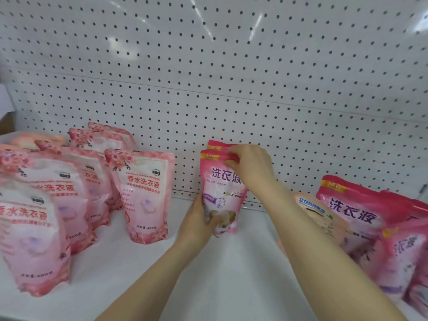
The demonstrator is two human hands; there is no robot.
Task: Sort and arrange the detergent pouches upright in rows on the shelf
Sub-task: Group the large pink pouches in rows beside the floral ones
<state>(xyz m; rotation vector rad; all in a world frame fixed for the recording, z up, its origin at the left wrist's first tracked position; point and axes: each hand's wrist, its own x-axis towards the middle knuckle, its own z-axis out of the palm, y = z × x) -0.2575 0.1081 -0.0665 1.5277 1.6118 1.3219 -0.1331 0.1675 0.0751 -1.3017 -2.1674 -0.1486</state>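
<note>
A magenta detergent pouch (221, 191) stands upright at the middle of the white shelf (208, 274), close to the pegboard, with a second like pouch (214, 144) right behind it. My left hand (199, 222) grips its lower left corner. My right hand (251, 167) pinches its top right edge. On the left, several pale pink floral pouches (143, 193) stand upright in rows. On the right, several magenta pouches (354, 209) lie in a leaning pile.
A white pegboard back panel (231, 77) rises behind the shelf. A peach-coloured pouch (312, 212) with a blue label lies in the right pile, partly hidden by my right forearm. Bare shelf shows between the left rows and the right pile.
</note>
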